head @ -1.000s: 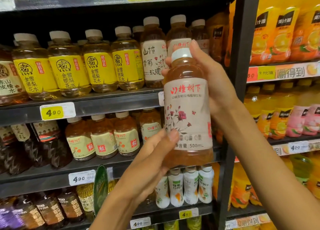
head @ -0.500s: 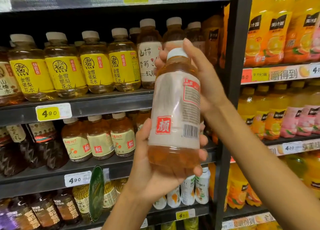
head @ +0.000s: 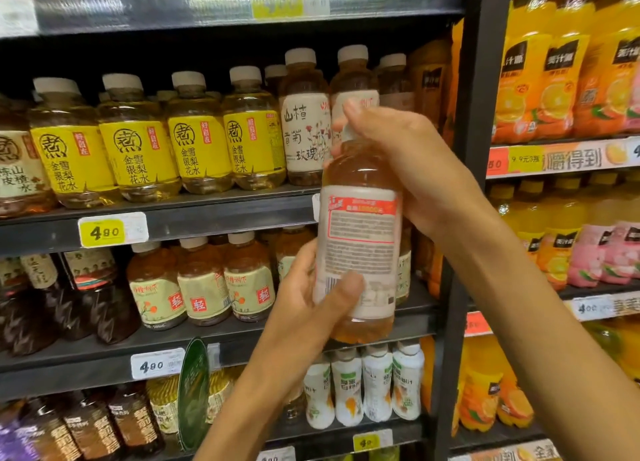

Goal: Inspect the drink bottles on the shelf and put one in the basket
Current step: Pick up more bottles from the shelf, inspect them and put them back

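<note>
I hold an amber drink bottle (head: 360, 238) upright in front of the shelf, its white label turned so the small-print back panel with a red-bordered box faces me. My right hand (head: 405, 169) grips its neck and cap from above; the cap is hidden under my fingers. My left hand (head: 311, 308) grips the lower part, thumb across the label. Behind it on the shelf (head: 207, 214) stand more white-labelled bottles of the same kind (head: 303, 131). No basket is in view.
Yellow-labelled bottles (head: 138, 145) fill the upper shelf's left. Amber and dark bottles sit on the shelf below, small white bottles (head: 363, 388) lower down. A black upright post (head: 474, 148) divides this bay from orange juice bottles (head: 554, 79) on the right. Price tags (head: 110, 230) line the edges.
The bottle has been turned further in my hands, from the floral front through the side to the printed back. My right hand moved over the cap, and my left thumb now lies on the label.
</note>
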Tool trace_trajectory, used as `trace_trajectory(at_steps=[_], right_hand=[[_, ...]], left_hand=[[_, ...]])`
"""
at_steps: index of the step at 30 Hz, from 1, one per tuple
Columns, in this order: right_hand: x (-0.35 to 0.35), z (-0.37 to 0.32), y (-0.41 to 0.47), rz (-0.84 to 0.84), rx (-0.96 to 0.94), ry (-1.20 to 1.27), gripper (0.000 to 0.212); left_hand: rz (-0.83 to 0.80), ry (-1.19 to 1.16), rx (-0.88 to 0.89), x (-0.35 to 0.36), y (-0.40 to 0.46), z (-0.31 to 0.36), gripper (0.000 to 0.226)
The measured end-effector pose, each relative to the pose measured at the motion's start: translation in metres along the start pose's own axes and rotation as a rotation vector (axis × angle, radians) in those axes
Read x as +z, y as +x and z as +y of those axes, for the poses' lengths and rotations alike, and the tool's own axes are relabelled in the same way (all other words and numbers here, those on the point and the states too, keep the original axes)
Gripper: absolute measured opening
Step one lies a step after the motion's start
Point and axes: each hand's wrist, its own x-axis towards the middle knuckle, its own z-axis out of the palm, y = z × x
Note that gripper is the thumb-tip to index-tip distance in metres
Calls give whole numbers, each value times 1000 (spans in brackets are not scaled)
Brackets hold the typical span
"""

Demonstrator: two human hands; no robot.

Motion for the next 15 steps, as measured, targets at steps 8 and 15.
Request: trace_trajectory(at_steps=[8,15], right_hand=[[-7,9,6,-158,231,291,39],[10,19,11,-241,218,729,22]], left_hand=[[-172,-586,-184,4,-18,-3,87],[-486,-1080,-306,18,-16,-2,83]])
